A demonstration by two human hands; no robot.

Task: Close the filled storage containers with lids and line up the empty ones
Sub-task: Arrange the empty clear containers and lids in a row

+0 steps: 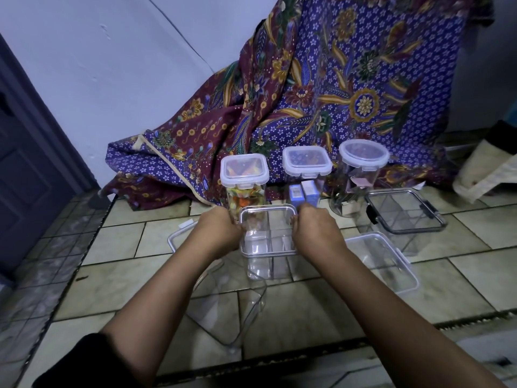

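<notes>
Empty container [268, 242] sits in the grip of left hand [221, 231] and right hand [314, 232], lidded jars [306, 163] close behind.

both forearms are extended from the near edge toward the far centre, converging. the left hand [221, 231] is held back-up, with the fingers curled out of sight round the left side of a clear container [268, 233]. the right hand [316, 233] is held likewise on the right side, and its thumb tip is seen at the rim. the wrists are kept straight and level. a black sleeve [84, 359] is noted on the left upper arm; the right forearm is bare.
</notes>
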